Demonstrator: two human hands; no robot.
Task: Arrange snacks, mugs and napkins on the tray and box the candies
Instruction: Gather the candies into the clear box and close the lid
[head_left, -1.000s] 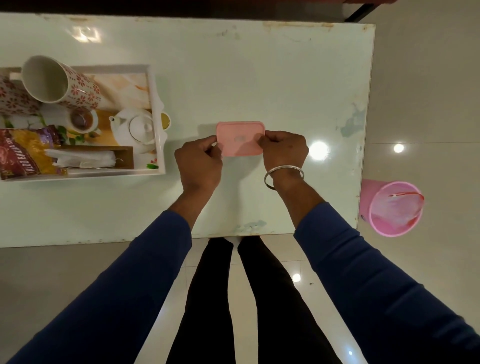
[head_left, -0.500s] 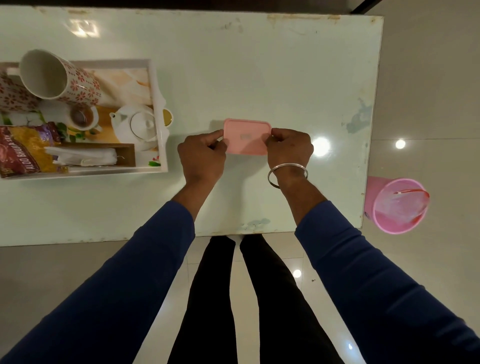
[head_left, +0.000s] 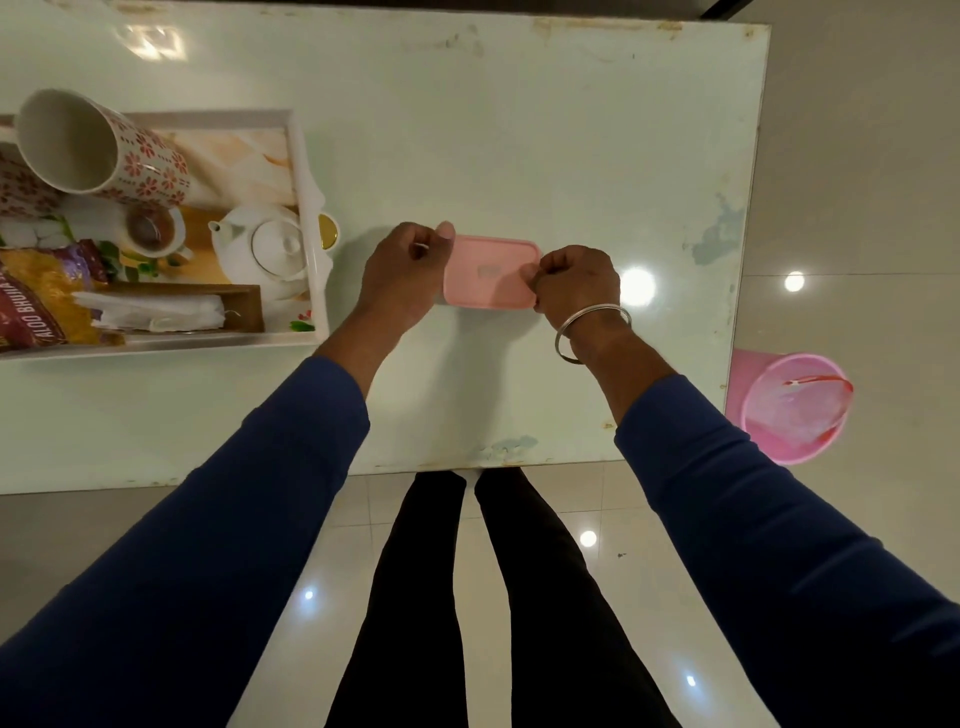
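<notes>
On the pale table (head_left: 519, 130), right of the tray (head_left: 306, 218), sits the pink box (head_left: 491, 273), lid on, both hands at its short ends. Left hand (head_left: 402, 275) pinches the left edge, thumb up at the far corner; right hand (head_left: 576, 280) is curled tight on the right edge, knuckles up, bangle on the wrist. To seal it well, I'd press evenly around every corner, holding the box flat so it doesn't skate on that glossy top.
</notes>
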